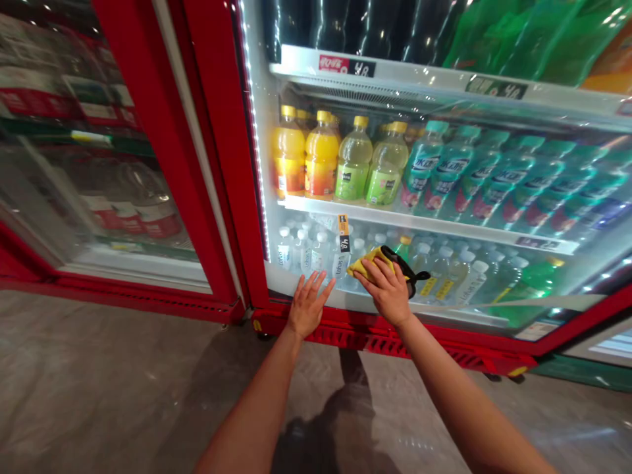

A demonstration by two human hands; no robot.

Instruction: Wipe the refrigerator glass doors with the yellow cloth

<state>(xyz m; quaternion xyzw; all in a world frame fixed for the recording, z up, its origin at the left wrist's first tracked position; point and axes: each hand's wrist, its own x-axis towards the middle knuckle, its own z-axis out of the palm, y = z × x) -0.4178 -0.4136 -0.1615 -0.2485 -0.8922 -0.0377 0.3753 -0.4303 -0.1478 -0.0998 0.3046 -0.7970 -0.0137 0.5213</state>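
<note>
My left hand (308,304) is spread with its fingers apart against the lower part of the glass door of a red-framed drinks cooler (217,131); nothing is in it. To its right, my right hand (390,289) presses a yellow and black cloth (372,262) on the same glass, its dark edge and loop sticking out on the right side. Behind the glass near both hands stand clear water bottles (320,253) on the bottom shelf. A price tag (343,234) shows just above and between the hands.
Yellow-capped juice bottles (289,151) and teal-capped bottles (424,164) fill the middle shelf, with dark and green bottles above. Another red-framed cooler (162,131) stands at left. A red grille (340,337) runs along the base, above the grey floor (123,382).
</note>
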